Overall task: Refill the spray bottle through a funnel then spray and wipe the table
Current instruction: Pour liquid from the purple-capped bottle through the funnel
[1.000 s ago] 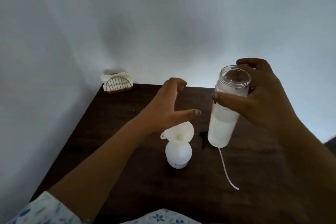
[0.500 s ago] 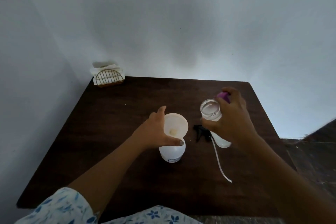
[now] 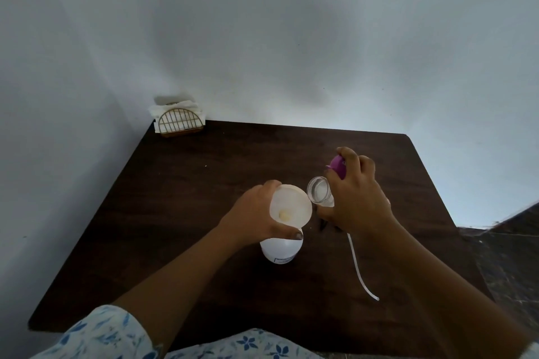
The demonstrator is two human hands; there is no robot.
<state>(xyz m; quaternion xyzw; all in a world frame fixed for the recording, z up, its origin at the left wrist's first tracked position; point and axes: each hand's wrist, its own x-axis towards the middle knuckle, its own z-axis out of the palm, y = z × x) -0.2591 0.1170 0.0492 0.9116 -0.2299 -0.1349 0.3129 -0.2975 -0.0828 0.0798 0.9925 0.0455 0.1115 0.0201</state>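
Dark table [image 3: 204, 183], refill pending.
We clasp funnel [image 3: 291, 207] in left hand [image 3: 253, 213], refill bottle [image 3: 319, 189] in right hand [image 3: 358, 201]; spray, wipe remain.

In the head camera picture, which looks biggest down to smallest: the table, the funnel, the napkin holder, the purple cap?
1. table
2. napkin holder and funnel: they look about alike, and the funnel is nearer the camera, so no ranking
3. purple cap, partly hidden by the right hand that holds it

Dark table [image 3: 204, 183]: napkin holder [image 3: 179, 122] far-left corner, spray bottle [image 3: 281, 251] centre, tube [image 3: 360, 268] beside it.
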